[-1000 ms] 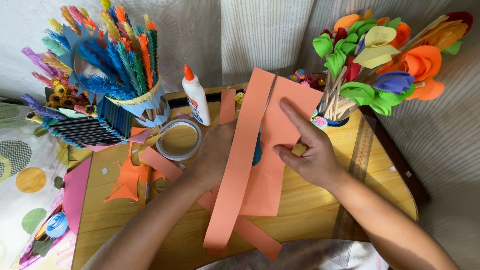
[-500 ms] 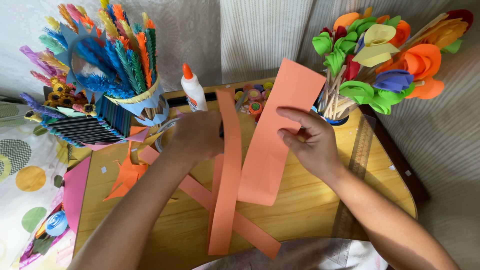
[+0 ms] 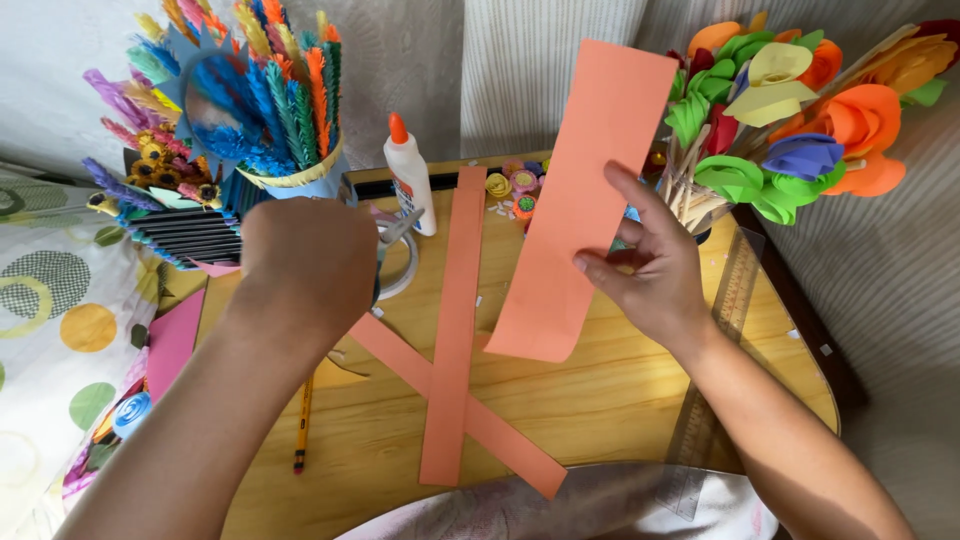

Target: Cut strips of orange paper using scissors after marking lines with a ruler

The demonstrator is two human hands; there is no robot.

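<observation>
Orange paper sheet (image 3: 580, 200) pinched upright in right hand (image 3: 650, 265), above wooden counter (image 3: 620, 400). Left hand (image 3: 305, 260) closed over metal scissors (image 3: 395, 230), mostly hidden; grip unclear. Two orange paper strips (image 3: 455, 330) lie crossed. Clear ruler (image 3: 715, 340) cut off below.

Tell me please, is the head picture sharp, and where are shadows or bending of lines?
Head view: even daylight, no strong glare; the orange sheet in the right hand is sharp; the left hand is close and slightly soft, casting a faint shadow on the wooden table; the table edges curve, which suggests wide-lens distortion.
</observation>
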